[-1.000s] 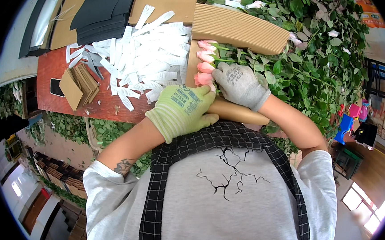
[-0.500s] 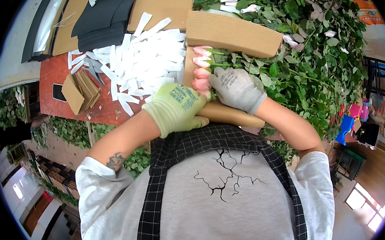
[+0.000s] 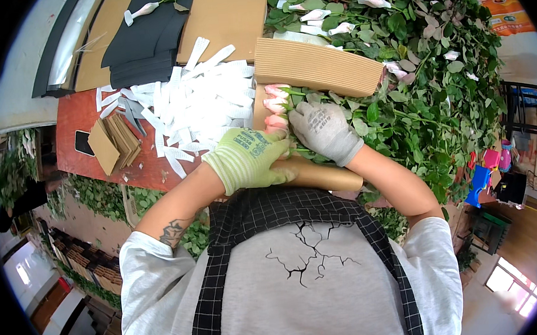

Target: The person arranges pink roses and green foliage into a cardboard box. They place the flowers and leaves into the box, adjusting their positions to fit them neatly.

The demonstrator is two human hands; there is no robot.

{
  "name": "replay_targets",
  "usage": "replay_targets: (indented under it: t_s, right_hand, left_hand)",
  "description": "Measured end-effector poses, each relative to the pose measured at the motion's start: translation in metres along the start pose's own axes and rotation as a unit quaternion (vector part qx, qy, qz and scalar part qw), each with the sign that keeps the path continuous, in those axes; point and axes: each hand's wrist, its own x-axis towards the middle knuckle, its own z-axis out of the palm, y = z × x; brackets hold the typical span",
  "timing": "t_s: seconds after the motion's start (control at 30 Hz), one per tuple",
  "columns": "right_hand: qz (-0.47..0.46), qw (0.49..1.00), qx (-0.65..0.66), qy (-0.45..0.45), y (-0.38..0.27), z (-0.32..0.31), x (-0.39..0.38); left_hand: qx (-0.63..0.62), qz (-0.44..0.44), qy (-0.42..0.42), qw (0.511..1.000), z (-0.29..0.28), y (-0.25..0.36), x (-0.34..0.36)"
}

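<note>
three bare pink roses (image 3: pixel 275 106) lie in a row running far to near, heads to the left and stems to the right, on brown card just right of a heap of white mesh sleeves (image 3: pixel 208 106). the left hand (image 3: pixel 248 159), in a green glove, rests over the near end of the row, its fingers close together and the thumb spread toward the brown paper (image 3: pixel 326 174) curled along the near edge; whether it pinches a rose is hidden. the right hand (image 3: pixel 324 131), in a grey glove, curls its fingers over the stems beside the heads; one cannot tell if they grip any.

the work looks partway along: the heads are lined up, while the paper is not closed over them. corrugated cardboard (image 3: pixel 319 68) lies just beyond the row. far right, sleeved buds (image 3: pixel 341 28) sit among the leafy stems (image 3: pixel 425 135), apparently left to handle, and many sleeves lie loose on the red table (image 3: pixel 70 116).
</note>
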Motion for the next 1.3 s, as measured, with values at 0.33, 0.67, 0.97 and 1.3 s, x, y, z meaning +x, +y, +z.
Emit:
replay_targets:
  t_s: [0.33, 0.67, 0.97, 1.3]
  right_hand:
    - [0.081, 0.996, -0.009, -0.039, 0.011, -0.008, 0.012]
    - [-0.032, 0.973, 0.006, 0.226, 0.018, -0.003, 0.030]
    - [0.032, 0.989, 0.065, 0.128, -0.008, -0.046, -0.002]
    - [0.235, 0.910, 0.329, 0.091, -0.013, -0.078, -0.034]
  left_hand:
    - [0.030, -0.048, 0.036, 0.998, -0.001, 0.004, 0.012]
    - [0.032, -0.010, 0.176, 0.984, -0.006, -0.020, 0.011]
    - [-0.039, 0.058, 0.373, 0.925, 0.008, -0.050, -0.019]
    - [0.039, -0.064, 0.548, 0.833, 0.000, -0.187, -0.057]
